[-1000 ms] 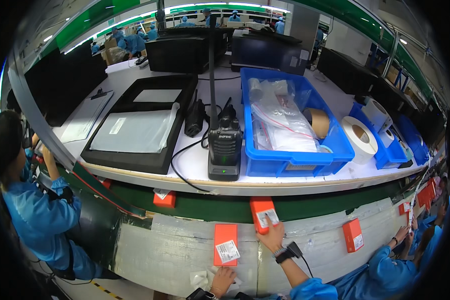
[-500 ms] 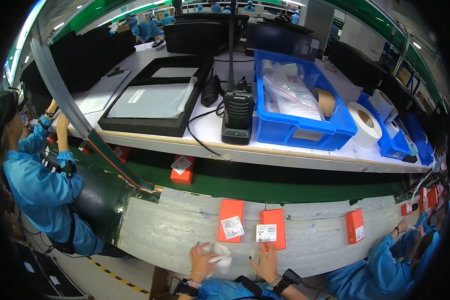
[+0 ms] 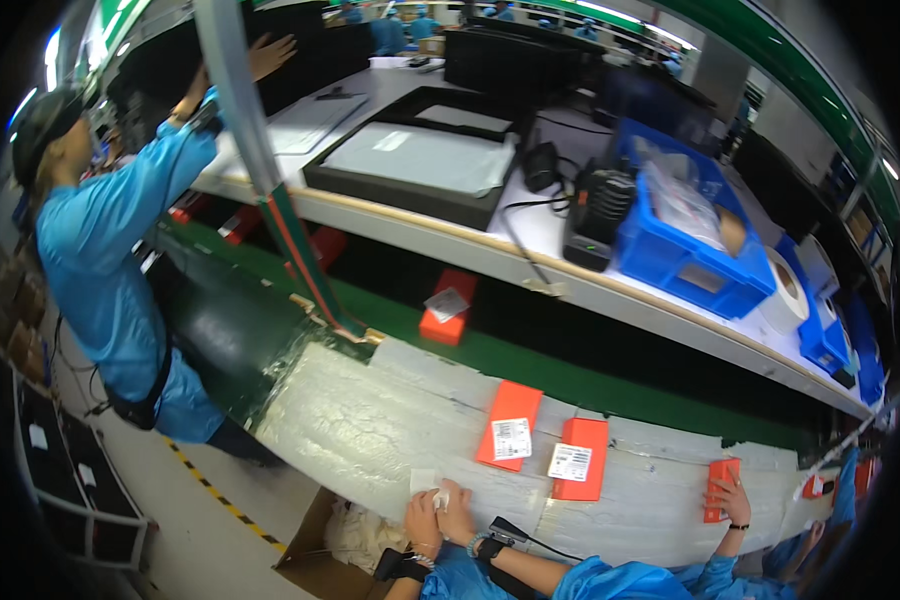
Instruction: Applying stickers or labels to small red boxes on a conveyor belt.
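Note:
My left hand (image 3: 423,524) and my right hand (image 3: 457,514) are close together at the near edge of the wrapped work surface (image 3: 350,440). Their fingers are closed on a small, pale, crumpled piece (image 3: 425,481); whether it is paper or film I cannot tell. Two red boxes with white labels lie farther off to the right, apart from my hands: a tilted left box (image 3: 511,425) and a right box (image 3: 578,460).
A co-worker's hand (image 3: 729,497) rests on another red box at the right. Another person in blue (image 3: 120,240) reaches up at the left. Beyond the green belt (image 3: 390,285) stands a shelf with a two-way radio (image 3: 598,215) and blue bin (image 3: 690,275). A carton (image 3: 305,545) sits below.
My right hand has left the right red box and joined my left hand at the pale piece. The view has turned left. The co-worker on the right now touches a red box.

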Available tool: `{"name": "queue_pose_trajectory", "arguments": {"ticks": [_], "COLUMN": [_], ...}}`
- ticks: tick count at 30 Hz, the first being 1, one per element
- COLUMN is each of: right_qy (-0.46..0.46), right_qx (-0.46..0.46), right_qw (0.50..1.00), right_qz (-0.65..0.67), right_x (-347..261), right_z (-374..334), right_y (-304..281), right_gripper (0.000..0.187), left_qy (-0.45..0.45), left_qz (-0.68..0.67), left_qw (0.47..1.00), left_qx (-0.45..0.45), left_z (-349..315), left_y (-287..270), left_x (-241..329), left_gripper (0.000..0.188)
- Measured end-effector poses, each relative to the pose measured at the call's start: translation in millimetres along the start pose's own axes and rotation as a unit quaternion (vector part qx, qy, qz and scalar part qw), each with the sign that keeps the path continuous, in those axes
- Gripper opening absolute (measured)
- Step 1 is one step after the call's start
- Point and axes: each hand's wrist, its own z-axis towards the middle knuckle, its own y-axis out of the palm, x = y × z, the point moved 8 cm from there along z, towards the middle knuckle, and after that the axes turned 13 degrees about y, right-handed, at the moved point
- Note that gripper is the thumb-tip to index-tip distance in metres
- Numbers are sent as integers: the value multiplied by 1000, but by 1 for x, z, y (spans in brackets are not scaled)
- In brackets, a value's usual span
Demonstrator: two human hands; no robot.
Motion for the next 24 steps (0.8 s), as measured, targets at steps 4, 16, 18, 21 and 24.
{"name": "queue_pose_trajectory", "arguments": {"ticks": [4,16,18,21,24], "right_qy": [-95,-127,-40,25,-82], "right_qx": [-23,-184,-232,-243,-231], "right_qw": [995,973,972,969,969], "right_qz": [27,50,6,-36,-2], "right_x": [-25,63,77,92,80], "right_z": [-18,8,34,67,36], "right_y": [29,275,297,296,269], "right_gripper": [44,41,58,94,91], "left_qy": [-152,-346,-395,-432,-431], "left_qz": [-130,-115,-102,-101,-166], "left_qw": [971,902,893,881,865], "left_qx": [133,230,188,164,198], "left_z": [-29,-227,-247,-249,-293], "left_y": [-21,11,20,13,34], "left_x": [-30,-223,-254,-259,-268], "left_gripper": [26,67,83,73,61]}}
